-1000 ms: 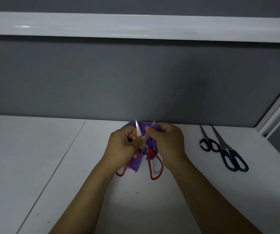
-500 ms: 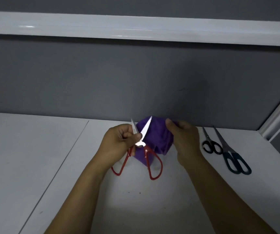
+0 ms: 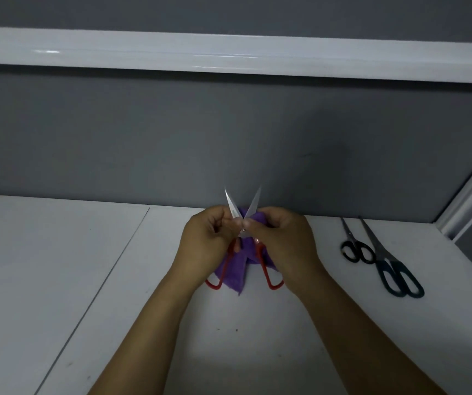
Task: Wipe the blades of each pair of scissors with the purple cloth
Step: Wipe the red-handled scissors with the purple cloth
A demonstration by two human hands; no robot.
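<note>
The red-handled scissors [image 3: 267,273] are held above the white table, blades spread in a V pointing away from me. My left hand [image 3: 205,246] grips them near the pivot, by the left blade. My right hand [image 3: 282,240] holds the purple cloth [image 3: 233,276] and pinches it against the base of the right blade. Most of the cloth hangs behind and below the scissors, between the red handle loops. My fingers hide the pivot area.
Two more pairs lie on the white table [image 3: 58,266] to the right: small black-handled scissors [image 3: 356,250] and larger teal-handled scissors [image 3: 394,273], blades pointing away. A grey partition wall [image 3: 229,138] stands right behind the table, with a white rail above.
My right hand, which had pulled the cloth off to the right half a second ago, has come back to the pivot and pinches the right blade again. The blades stay spread.
</note>
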